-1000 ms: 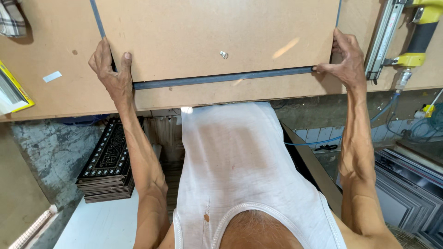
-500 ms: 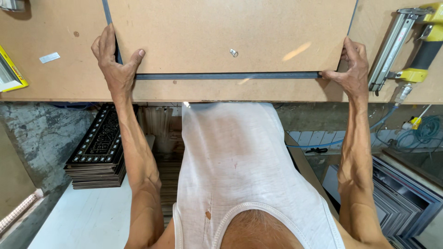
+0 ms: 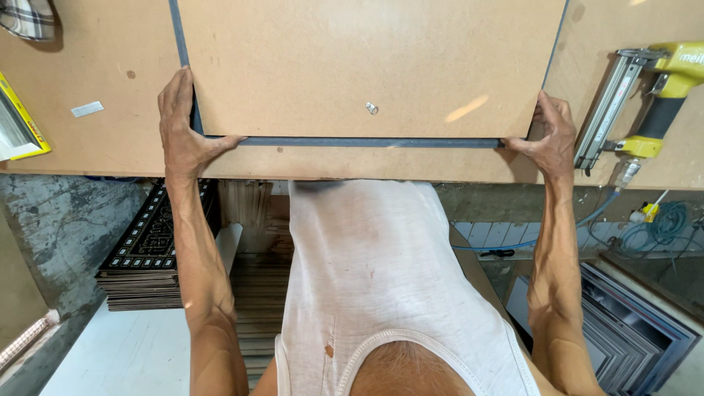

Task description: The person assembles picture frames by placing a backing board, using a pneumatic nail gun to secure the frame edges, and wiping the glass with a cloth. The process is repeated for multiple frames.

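Note:
A brown backing board [image 3: 367,66] set in a thin grey frame [image 3: 367,142] lies face down on the fibreboard workbench [image 3: 110,139]. My left hand [image 3: 183,121] grips the frame's near left corner, fingers along the left edge and thumb on the bottom rail. My right hand [image 3: 550,132] holds the near right corner, fingers curled on the side edge. A small metal hanger clip [image 3: 372,108] sits on the board near the bottom rail.
A yellow pneumatic nail gun [image 3: 645,95] lies on the bench at the right, its hose [image 3: 660,220] hanging below. A yellow-edged box [image 3: 18,125] is at the left edge. Stacked dark patterned panels [image 3: 147,249] and stacked frames [image 3: 638,330] stand below the bench.
The view has shifted, so the frame sits lower and nearer the bench edge in the picture. Both hands keep their hold on the near corners.

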The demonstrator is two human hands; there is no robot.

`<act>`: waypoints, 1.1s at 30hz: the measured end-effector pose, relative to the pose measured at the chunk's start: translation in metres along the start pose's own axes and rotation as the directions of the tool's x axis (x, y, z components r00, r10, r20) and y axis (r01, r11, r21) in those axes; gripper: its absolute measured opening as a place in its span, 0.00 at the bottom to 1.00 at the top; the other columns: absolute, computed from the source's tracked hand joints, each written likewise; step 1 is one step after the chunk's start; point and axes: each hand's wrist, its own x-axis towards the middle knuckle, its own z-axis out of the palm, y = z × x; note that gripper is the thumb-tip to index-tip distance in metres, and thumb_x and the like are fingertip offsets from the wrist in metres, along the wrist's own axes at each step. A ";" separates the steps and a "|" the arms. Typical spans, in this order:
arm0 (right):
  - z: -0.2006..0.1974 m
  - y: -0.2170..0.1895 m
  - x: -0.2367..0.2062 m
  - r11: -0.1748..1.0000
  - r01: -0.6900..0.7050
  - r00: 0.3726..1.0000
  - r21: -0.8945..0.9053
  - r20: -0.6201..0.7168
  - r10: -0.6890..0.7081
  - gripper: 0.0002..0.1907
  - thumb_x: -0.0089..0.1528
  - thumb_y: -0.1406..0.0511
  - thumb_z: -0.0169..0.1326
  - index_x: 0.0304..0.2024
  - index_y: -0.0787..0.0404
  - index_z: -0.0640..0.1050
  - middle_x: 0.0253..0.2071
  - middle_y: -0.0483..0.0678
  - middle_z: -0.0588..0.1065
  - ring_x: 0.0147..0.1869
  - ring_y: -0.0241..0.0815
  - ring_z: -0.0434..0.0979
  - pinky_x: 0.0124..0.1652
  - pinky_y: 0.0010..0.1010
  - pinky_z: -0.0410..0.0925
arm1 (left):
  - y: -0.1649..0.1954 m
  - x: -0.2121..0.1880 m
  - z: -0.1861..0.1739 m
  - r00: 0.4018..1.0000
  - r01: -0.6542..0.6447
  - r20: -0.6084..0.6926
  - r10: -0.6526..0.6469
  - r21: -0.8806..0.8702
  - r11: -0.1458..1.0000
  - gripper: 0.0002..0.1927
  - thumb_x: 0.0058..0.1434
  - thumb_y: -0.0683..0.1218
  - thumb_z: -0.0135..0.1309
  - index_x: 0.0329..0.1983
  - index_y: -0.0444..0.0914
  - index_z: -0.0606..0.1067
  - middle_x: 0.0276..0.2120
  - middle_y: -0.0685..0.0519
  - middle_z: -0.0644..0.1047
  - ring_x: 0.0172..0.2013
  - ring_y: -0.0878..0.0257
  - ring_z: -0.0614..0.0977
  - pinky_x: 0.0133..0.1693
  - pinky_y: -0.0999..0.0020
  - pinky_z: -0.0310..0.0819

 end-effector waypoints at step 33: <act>0.133 -0.240 0.267 0.779 0.558 0.823 -0.286 0.072 -0.563 0.42 0.41 0.49 0.78 0.53 0.60 0.82 0.43 0.46 0.73 0.50 0.47 0.71 0.49 0.37 0.74 | 0.154 0.051 0.097 0.862 -0.442 0.251 0.440 -0.053 0.895 0.29 0.44 0.46 0.70 0.52 0.36 0.81 0.60 0.49 0.77 0.65 0.54 0.71 0.71 0.54 0.54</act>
